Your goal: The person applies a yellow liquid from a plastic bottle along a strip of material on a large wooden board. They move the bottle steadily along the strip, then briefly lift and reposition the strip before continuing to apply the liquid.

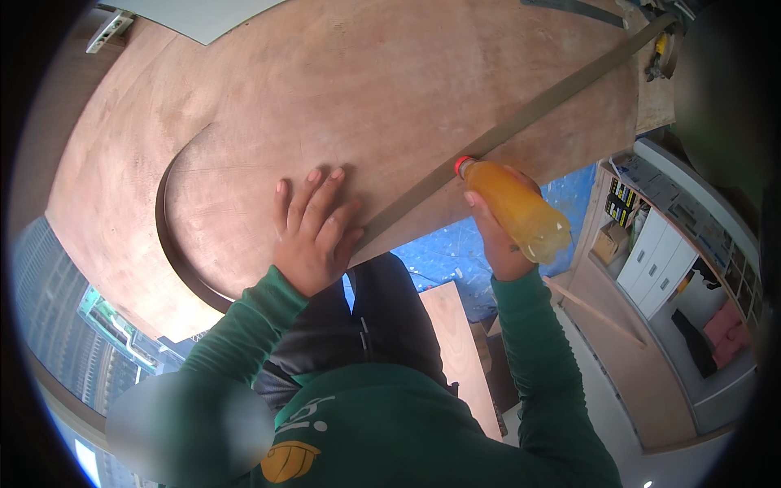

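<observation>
My right hand (498,237) is wrapped round a clear plastic bottle (521,207) of amber liquid. The bottle is tilted, its red tip (463,165) pointing up-left at a long olive-brown strip (537,106); whether the tip touches it I cannot tell. That flat strip runs diagonally over a reddish plywood sheet (390,89), from the far right down to my left hand (313,232). My left hand lies on the plywood, fingers spread, its thumb beside the strip. Left of it a brown band (167,224) stands on edge in a curve; whether both are one piece is hidden.
Blue sheeting (447,252) covers the floor beyond the plywood's near edge. A pale board (464,350) lies below. Shelving with white drawers (657,264) is at the right. Tools (661,57) lie at the far right corner; a white panel (199,12) is at the far left.
</observation>
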